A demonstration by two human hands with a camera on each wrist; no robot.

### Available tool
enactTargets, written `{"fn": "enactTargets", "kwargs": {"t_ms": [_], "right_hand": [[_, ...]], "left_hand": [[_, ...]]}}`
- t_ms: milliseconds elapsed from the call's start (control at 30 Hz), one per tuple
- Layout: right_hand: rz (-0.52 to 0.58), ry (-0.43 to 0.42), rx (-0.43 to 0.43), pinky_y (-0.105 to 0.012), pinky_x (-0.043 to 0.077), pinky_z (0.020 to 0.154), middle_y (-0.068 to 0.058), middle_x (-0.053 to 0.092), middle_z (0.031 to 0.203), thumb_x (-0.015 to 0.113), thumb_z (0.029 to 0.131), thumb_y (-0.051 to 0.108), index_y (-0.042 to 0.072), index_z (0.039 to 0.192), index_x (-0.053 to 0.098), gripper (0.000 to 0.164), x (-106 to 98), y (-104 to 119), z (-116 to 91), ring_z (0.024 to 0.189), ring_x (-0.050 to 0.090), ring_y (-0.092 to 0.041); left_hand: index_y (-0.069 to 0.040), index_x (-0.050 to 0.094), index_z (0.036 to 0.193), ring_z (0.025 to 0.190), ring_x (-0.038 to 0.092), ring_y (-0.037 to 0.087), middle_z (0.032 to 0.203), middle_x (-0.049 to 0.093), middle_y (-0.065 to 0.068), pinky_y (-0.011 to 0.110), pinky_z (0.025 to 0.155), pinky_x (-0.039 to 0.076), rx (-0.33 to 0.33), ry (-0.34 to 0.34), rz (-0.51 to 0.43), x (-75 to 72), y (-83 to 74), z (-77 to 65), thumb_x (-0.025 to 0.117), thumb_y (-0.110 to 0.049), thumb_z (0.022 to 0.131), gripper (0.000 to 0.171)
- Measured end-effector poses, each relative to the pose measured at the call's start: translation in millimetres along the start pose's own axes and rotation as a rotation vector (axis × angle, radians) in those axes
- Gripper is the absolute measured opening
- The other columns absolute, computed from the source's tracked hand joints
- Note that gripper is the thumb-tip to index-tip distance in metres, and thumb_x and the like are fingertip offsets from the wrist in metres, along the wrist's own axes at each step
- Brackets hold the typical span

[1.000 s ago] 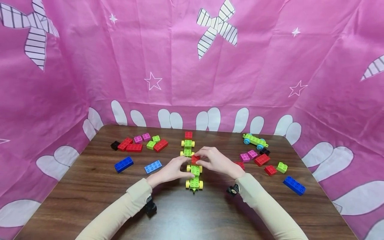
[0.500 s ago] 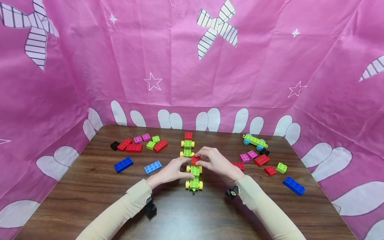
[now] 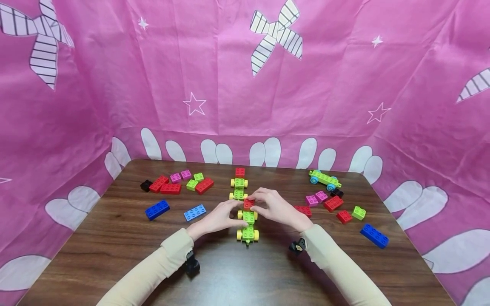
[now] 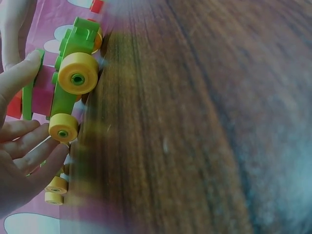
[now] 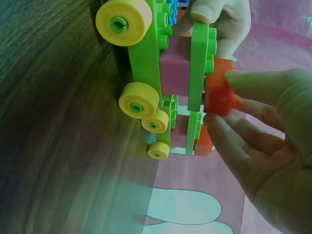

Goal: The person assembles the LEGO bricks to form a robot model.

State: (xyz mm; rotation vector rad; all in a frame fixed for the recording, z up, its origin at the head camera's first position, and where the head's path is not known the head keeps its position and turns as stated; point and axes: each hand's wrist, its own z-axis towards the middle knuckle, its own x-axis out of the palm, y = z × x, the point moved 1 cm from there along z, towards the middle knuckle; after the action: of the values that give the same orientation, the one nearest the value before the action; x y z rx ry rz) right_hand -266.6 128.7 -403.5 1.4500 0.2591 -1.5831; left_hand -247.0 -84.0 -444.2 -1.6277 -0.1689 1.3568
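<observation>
A green toy brick car [image 3: 248,233] with yellow wheels stands mid-table. In the right wrist view, a pink brick [image 5: 174,68] sits on its base, then a green plate [image 5: 197,73], then a red brick [image 5: 218,90] at one end of the plate. My right hand [image 3: 276,208] pinches that red brick between thumb and fingers. My left hand [image 3: 222,216] spans the car from the left, thumb on the near end of the green plate [image 4: 28,95] and fingers at its far end. Just beyond stands a similar car [image 3: 239,194], topped by a red brick [image 3: 240,172].
Loose red, pink, green and black bricks lie at the back left, near a dark blue brick [image 3: 157,210] and a light blue brick [image 3: 195,212]. On the right are more bricks, a dark blue brick [image 3: 374,235] and a green wheeled base [image 3: 325,180] with blue wheels.
</observation>
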Motion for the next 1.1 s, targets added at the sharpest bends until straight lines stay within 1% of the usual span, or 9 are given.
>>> {"fn": "enactTargets", "kwargs": {"t_ms": [133, 200, 367, 567, 767, 967, 1100], "right_hand": [[0.044, -0.001, 0.01, -0.024, 0.055, 0.081, 0.0, 0.065, 0.104, 0.07, 0.084, 0.019, 0.009, 0.115, 0.064, 0.034, -1.0, -0.9, -3.0, 0.095, 0.064, -0.01], [0.057, -0.01, 0.009, -0.025, 0.055, 0.082, 0.0, 0.065, 0.105, 0.07, 0.084, 0.019, 0.009, 0.114, 0.064, 0.032, -0.4, -2.2, -4.2, 0.096, 0.065, -0.011], [0.054, -0.03, -0.001, -0.024, 0.056, 0.079, 0.001, 0.064, 0.1, 0.07, 0.084, 0.02, 0.011, 0.112, 0.066, 0.029, 0.1, -5.0, -5.1, 0.091, 0.064, -0.011], [0.046, -0.023, -0.031, -0.02, 0.054, 0.072, 0.002, 0.065, 0.097, 0.069, 0.085, 0.022, 0.012, 0.111, 0.068, 0.028, -2.1, -5.0, -2.9, 0.084, 0.06, -0.008], [0.052, 0.0, -0.013, -0.02, 0.054, 0.074, 0.005, 0.066, 0.099, 0.069, 0.085, 0.023, 0.014, 0.111, 0.068, 0.028, -2.2, -6.1, -1.4, 0.084, 0.059, -0.004], [0.094, -0.047, 0.0, -0.022, 0.055, 0.078, 0.005, 0.066, 0.098, 0.07, 0.084, 0.022, 0.014, 0.108, 0.068, 0.026, 2.7, -7.7, -3.1, 0.088, 0.063, -0.005], [0.119, -0.064, 0.001, -0.022, 0.055, 0.079, 0.004, 0.066, 0.098, 0.07, 0.083, 0.021, 0.013, 0.107, 0.068, 0.025, 4.3, -9.3, -4.4, 0.089, 0.064, -0.006]], "left_hand": [[-0.014, 0.05, 0.133, 0.117, 0.055, 0.017, 0.128, 0.057, 0.004, 0.033, 0.091, 0.052, -0.017, 0.006, 0.006, 0.0, 1.0, -0.3, 0.068, -0.045, 0.082, 0.062], [-0.014, 0.05, 0.133, 0.117, 0.055, 0.017, 0.128, 0.057, 0.004, 0.032, 0.09, 0.052, -0.024, 0.009, 0.015, 0.7, 1.9, 0.1, 0.066, -0.048, 0.082, 0.063], [-0.015, 0.051, 0.133, 0.116, 0.055, 0.018, 0.126, 0.057, 0.004, 0.031, 0.089, 0.052, -0.018, 0.009, 0.002, 1.4, 2.5, 1.7, 0.065, -0.048, 0.083, 0.062], [-0.014, 0.051, 0.132, 0.118, 0.055, 0.019, 0.127, 0.057, 0.004, 0.032, 0.09, 0.052, -0.012, 0.003, -0.017, 1.3, 2.5, 2.9, 0.067, -0.045, 0.083, 0.06], [-0.013, 0.05, 0.133, 0.12, 0.054, 0.02, 0.13, 0.056, 0.005, 0.034, 0.092, 0.052, -0.014, 0.001, -0.002, 1.4, 1.9, 2.1, 0.066, -0.046, 0.083, 0.061], [-0.012, 0.05, 0.133, 0.12, 0.054, 0.019, 0.13, 0.056, 0.005, 0.034, 0.092, 0.051, -0.018, -0.002, 0.006, 1.9, 0.4, 1.4, 0.066, -0.046, 0.083, 0.062], [-0.012, 0.05, 0.132, 0.119, 0.054, 0.019, 0.128, 0.057, 0.005, 0.034, 0.091, 0.052, -0.022, -0.001, -0.005, 2.6, 0.2, 1.7, 0.067, -0.045, 0.083, 0.061]]}}
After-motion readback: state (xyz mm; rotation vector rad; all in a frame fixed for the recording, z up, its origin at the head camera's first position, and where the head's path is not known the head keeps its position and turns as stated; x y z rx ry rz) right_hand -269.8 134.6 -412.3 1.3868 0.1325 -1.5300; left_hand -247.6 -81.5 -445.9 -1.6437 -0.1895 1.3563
